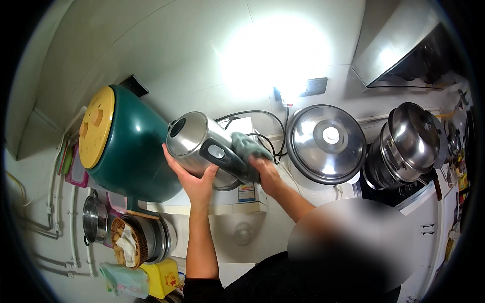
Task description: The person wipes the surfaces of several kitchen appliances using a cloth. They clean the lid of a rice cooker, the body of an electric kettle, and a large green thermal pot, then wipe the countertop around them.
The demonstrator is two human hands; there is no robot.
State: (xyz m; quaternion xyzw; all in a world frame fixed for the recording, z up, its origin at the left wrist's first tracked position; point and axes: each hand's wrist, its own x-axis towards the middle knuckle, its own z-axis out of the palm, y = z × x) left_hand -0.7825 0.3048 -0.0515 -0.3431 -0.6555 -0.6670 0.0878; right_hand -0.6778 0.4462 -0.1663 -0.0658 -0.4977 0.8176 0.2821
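A stainless steel electric kettle with a black handle is tilted in front of me, its lid towards the upper left. My left hand grips its side, thumb and fingers spread around the steel body. In my right hand is a grey-green cloth, slightly blurred, which lies against the far side of the kettle near the handle. The kettle's base is partly hidden behind the handle and my right hand.
Left of the kettle stands a large green appliance with a yellow control panel. A lidded round cooker and stacked steel pots stand to the right. Black cables run behind. A wicker basket sits lower left.
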